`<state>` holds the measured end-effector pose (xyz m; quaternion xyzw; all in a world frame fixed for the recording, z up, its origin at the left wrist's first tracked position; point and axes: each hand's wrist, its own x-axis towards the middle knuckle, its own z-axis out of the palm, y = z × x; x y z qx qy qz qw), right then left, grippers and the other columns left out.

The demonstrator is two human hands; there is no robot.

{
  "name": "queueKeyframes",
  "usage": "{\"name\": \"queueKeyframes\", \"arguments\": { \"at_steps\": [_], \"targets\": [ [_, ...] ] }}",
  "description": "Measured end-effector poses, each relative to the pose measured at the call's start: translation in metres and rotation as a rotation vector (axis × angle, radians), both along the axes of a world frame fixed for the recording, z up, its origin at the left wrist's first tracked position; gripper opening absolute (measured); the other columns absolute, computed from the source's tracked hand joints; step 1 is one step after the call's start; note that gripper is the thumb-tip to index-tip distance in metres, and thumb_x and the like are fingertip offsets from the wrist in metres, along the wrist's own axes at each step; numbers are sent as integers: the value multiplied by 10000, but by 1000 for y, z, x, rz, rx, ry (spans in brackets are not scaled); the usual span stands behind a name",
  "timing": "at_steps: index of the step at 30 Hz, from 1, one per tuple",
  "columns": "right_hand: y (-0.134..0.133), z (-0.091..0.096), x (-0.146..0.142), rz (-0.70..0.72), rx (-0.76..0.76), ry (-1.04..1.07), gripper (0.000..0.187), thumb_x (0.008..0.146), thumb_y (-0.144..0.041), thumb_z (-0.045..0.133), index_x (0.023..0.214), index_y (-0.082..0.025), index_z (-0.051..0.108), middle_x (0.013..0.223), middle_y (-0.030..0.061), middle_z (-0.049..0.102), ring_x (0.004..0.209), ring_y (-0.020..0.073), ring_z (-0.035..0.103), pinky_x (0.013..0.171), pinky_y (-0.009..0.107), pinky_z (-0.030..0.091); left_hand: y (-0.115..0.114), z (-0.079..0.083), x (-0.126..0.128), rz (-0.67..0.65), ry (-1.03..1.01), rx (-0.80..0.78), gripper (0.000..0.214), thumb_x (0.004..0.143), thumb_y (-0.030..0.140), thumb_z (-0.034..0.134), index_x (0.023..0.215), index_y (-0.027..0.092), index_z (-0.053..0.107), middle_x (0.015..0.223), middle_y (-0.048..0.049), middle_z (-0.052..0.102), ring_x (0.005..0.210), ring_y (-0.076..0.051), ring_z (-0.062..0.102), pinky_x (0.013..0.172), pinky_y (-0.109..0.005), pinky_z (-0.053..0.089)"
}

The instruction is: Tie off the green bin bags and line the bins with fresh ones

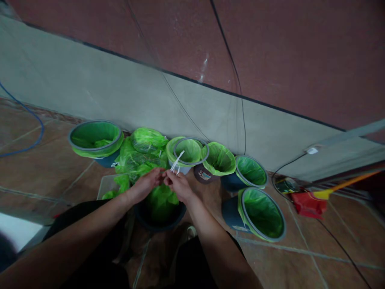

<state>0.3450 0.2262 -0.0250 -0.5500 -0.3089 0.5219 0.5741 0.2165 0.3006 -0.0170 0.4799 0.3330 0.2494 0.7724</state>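
In front of me a green plastic bag point(164, 204) bulges up out of a dark bin point(159, 228). A white drawstring point(177, 162) comes up between my hands, its loose ends pointing up and right. My right hand point(178, 185) is closed with the fingers pinched on this drawstring. Beside it, my left hand point(148, 182) is closed too, its fingertips pinched at the drawstring and nearly meeting the right ones; the exact grip is partly hidden. Behind my left hand, filled green bags point(147, 140) lie piled against the wall.
Green-lined bins stand along the wall: one at left point(96, 138), a white one point(188, 150), a brown one point(215, 160) and a blue one point(251, 172). Another blue bin point(261, 214) tilts at right. Near it lie a red dustpan point(308, 204) and a cable point(339, 245).
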Motion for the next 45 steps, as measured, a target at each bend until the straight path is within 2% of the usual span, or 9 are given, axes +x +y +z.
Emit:
{"name": "queueKeyframes", "arguments": {
  "at_steps": [4, 8, 15, 18, 23, 29, 35, 42, 45],
  "targets": [
    [4, 8, 9, -101, -57, 175, 364, 846, -529, 687, 761, -191, 582, 523, -76, 472, 422, 51, 299, 410, 202, 164, -4, -12, 1, -178, 33, 269, 334, 827, 522, 695, 917, 201, 701, 911, -37, 734, 906, -207, 662, 884, -339, 505],
    [13, 15, 22, -299, -68, 286, 256, 886, -422, 677, 827, -198, 568, 515, -98, 443, 402, 40, 248, 401, 188, 138, -3, -26, 2, -378, 217, 525, 284, 893, 448, 582, 756, 211, 657, 696, -8, 651, 689, -178, 597, 720, -312, 470],
    [23, 23, 27, -580, -87, 201, 226, 934, -415, 616, 1030, -214, 572, 549, -93, 521, 389, 51, 287, 399, 192, 168, 1, -53, 11, 126, 371, 280, 263, 843, 387, 530, 665, 205, 598, 579, -7, 584, 564, -159, 529, 590, -293, 415],
    [23, 24, 11, -493, -5, 107, 292, 922, -468, 647, 1040, -208, 585, 535, -83, 540, 425, 67, 376, 411, 192, 202, 3, -51, 15, 96, 338, 305, 251, 813, 402, 572, 682, 196, 628, 560, 9, 567, 538, -146, 494, 560, -279, 383],
    [27, 33, -13, -147, 80, 209, 360, 922, -528, 655, 1063, -197, 626, 540, -89, 547, 377, 43, 277, 389, 191, 154, -6, -46, 16, -230, 282, 479, 186, 787, 328, 579, 666, 196, 628, 596, 9, 592, 581, -145, 503, 589, -269, 396],
    [41, 32, 6, -275, 4, 355, 284, 966, -477, 626, 1025, -199, 610, 561, -95, 519, 393, 39, 236, 397, 182, 161, -10, -37, 11, -597, 189, 570, 189, 800, 304, 567, 728, 184, 693, 660, 9, 623, 648, -147, 535, 647, -256, 415],
    [27, 6, 30, -378, -135, 68, 296, 897, -488, 691, 1024, -228, 626, 885, -7, 679, 774, 130, 643, 696, 239, 498, -3, -38, 11, -335, 280, 421, 388, 841, 505, 579, 603, 200, 616, 517, 26, 492, 518, -124, 402, 531, -261, 315],
    [-13, -19, 26, 16, -224, -638, 38, 839, -242, 749, 877, -244, 745, 731, -7, 663, 707, 173, 585, 716, 285, 395, 3, -37, 12, -133, 284, 250, 338, 777, 481, 623, 587, 201, 615, 531, 17, 515, 539, -137, 449, 556, -285, 333],
    [-14, -14, 27, 60, -197, -758, 181, 878, -169, 659, 720, -237, 717, 655, -12, 627, 629, 156, 523, 660, 282, 340, 3, -35, 11, -103, 281, 235, 322, 764, 473, 650, 606, 193, 646, 552, 12, 548, 557, -140, 486, 573, -286, 361]
  ]
}}
